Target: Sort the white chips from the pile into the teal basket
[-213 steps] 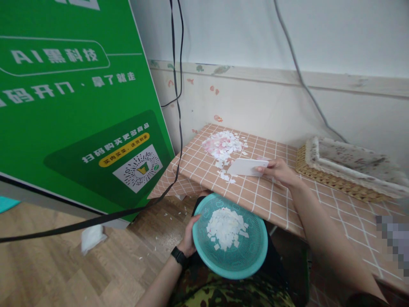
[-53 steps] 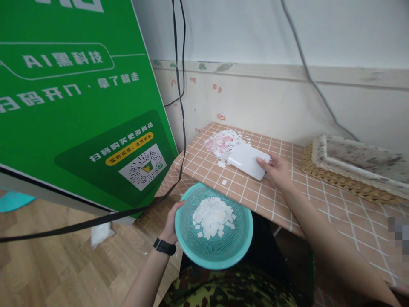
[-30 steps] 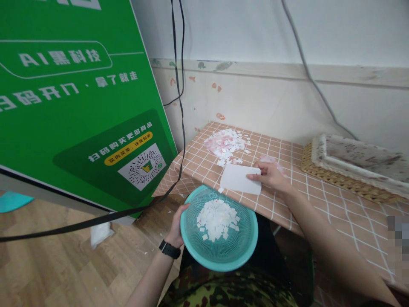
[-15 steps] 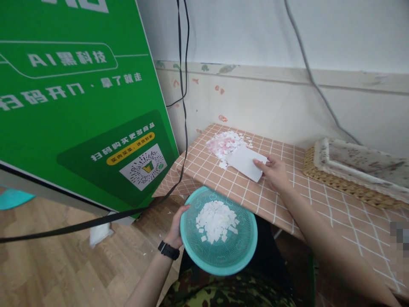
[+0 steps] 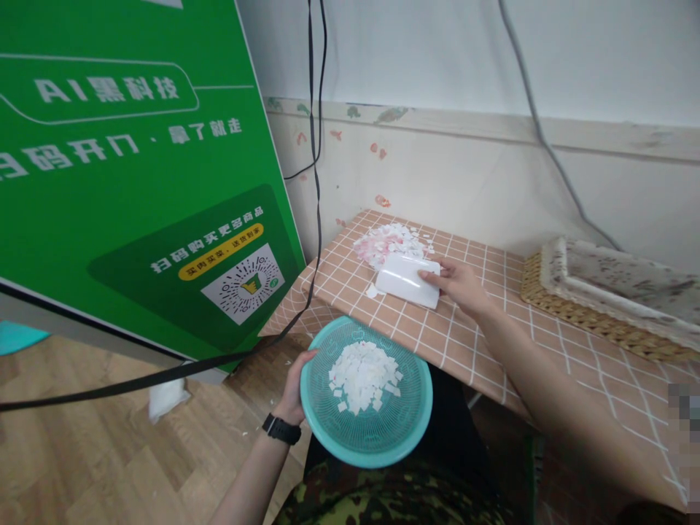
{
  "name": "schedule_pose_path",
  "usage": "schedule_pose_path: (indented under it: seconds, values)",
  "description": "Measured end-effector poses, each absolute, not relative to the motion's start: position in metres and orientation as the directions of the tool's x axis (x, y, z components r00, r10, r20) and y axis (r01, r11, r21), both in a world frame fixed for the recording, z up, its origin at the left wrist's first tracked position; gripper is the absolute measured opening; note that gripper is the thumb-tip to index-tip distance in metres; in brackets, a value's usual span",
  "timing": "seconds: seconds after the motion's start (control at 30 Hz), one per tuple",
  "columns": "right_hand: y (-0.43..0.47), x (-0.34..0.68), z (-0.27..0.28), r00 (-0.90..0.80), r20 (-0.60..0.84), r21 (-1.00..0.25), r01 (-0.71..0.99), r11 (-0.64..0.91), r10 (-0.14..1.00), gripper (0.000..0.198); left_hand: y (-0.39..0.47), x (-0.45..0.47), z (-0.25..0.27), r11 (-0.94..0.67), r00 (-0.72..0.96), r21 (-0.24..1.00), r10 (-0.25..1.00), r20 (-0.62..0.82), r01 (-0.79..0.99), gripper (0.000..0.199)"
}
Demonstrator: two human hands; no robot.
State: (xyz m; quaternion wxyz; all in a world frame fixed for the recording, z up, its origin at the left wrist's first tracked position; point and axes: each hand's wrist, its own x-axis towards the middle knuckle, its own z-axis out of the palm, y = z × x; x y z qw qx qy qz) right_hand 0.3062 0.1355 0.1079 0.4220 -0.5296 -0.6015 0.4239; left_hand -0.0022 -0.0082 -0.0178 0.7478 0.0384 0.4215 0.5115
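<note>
My left hand [image 5: 295, 383] grips the left rim of a round turquoise plastic basket [image 5: 367, 445] just below the table's front edge. Inside it lies a heap of small white paper pieces [image 5: 364, 375]. Over the table, my right hand [image 5: 456, 284] pinches the right end of a white card [image 5: 407, 281], which is bent and glossy on top. The card's left side is against the near side of a pile of white and pink paper bits [image 5: 388, 242]; part of the pile is hidden behind it. A few bits [image 5: 373, 290] lie at its near left corner.
A checked brown cloth [image 5: 492, 350] covers the table, with a lined wicker basket [image 5: 558, 306] at the right. A green cabinet [image 5: 136, 168] stands at the left. Black cables [image 5: 314, 146] hang before it. A white bag [image 5: 167, 399] lies on the wooden floor [image 5: 125, 467].
My right hand has moved left and toward the table's front edge with the card, which has turned and bent. The turquoise basket has shifted slightly left in view.
</note>
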Motion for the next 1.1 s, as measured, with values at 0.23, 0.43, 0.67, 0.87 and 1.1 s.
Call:
schedule_pose_path:
  seconds: [0.23,0.43,0.67,0.87,1.1]
  values:
    - [0.134,0.308,0.108,-0.078,0.116,-0.948,0.29,0.134,0.99,0.052,-0.008,-0.004,-0.016,0.469,0.13,0.503,0.812,-0.568,-0.726,0.016]
    - [0.126,0.311,0.098,-0.094,0.104,-0.968,0.219,0.122,0.99,0.048,-0.008,-0.004,-0.014,0.469,0.115,0.512,0.808,-0.579,-0.72,0.016]
    - [0.127,0.313,0.093,-0.132,0.086,-0.969,0.219,0.113,0.988,0.047,-0.008,-0.007,-0.017,0.482,0.149,0.495,0.808,-0.57,-0.723,0.02]
    - [0.126,0.298,0.094,-0.168,0.118,-0.961,0.23,0.156,0.979,0.046,-0.007,-0.007,-0.017,0.481,0.135,0.495,0.802,-0.583,-0.724,0.019]
    - [0.124,0.317,0.107,-0.167,0.139,-0.919,0.346,0.19,0.976,0.034,-0.008,-0.006,-0.015,0.47,0.131,0.508,0.813,-0.567,-0.722,0.02]
